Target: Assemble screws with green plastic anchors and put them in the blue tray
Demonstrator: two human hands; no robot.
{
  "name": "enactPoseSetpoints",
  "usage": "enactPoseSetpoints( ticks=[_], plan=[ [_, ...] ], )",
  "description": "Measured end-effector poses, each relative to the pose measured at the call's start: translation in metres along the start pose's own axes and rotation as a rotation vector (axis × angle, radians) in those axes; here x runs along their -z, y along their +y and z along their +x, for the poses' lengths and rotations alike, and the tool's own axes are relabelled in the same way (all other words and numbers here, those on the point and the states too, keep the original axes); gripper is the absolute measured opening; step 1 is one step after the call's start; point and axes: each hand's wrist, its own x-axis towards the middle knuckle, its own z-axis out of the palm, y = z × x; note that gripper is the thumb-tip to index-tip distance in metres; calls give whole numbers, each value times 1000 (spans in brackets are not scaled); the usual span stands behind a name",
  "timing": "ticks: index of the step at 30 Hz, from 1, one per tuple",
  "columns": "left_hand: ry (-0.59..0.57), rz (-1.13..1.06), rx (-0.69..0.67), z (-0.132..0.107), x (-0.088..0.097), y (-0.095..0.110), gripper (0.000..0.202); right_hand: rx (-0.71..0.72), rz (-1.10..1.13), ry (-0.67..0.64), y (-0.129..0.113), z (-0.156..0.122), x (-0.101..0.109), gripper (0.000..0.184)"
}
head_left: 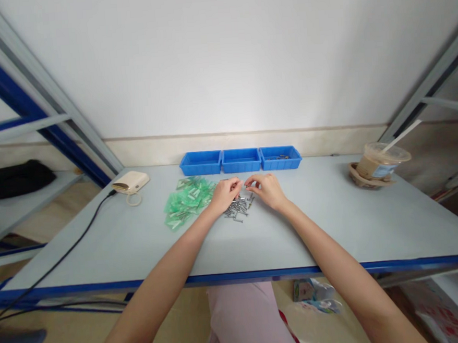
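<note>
Loose metal screws (pixel 237 207) lie in a heap on the grey table, just below my two hands. My left hand (pixel 226 193) is closed at the left of the heap, its fingers curled and pressed together; what they hold, if anything, is hidden. Beside it, my right hand (pixel 267 188) pinches a small dark piece that looks like a screw (pixel 246 186) between thumb and fingertips. The fingertips of both hands are close to each other. Left of my left hand, green clear plastic bags (pixel 189 199) with pale pieces inside form a flat pile.
Three blue bins (pixel 241 166) stand in a row near the wall; some screws (pixel 283 157) lie in the right one. A cream device (pixel 131 182) with a black cable (pixel 80 236) sits at left. A cup with a straw (pixel 378 162) stands in a cardboard holder (pixel 366 181) at right.
</note>
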Motion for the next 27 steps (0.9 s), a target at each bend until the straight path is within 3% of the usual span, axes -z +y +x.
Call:
enactPoseSetpoints(
  ticks=[5, 11, 17, 27],
  plan=[
    [-6, -7, -18, 0, 2, 3, 28, 13, -25, 21, -3, 0, 3, 17],
    [-22, 44, -26, -1, 1, 2, 41, -9, -85, 22, -4, -1, 2, 13],
    [-57, -1, -18, 0, 0, 2, 33, 35, -136, 7, 1, -1, 4, 14],
    [52, -8, 12, 0, -2, -2, 43, 55, -83, -40, -3, -2, 2, 13]
  ],
)
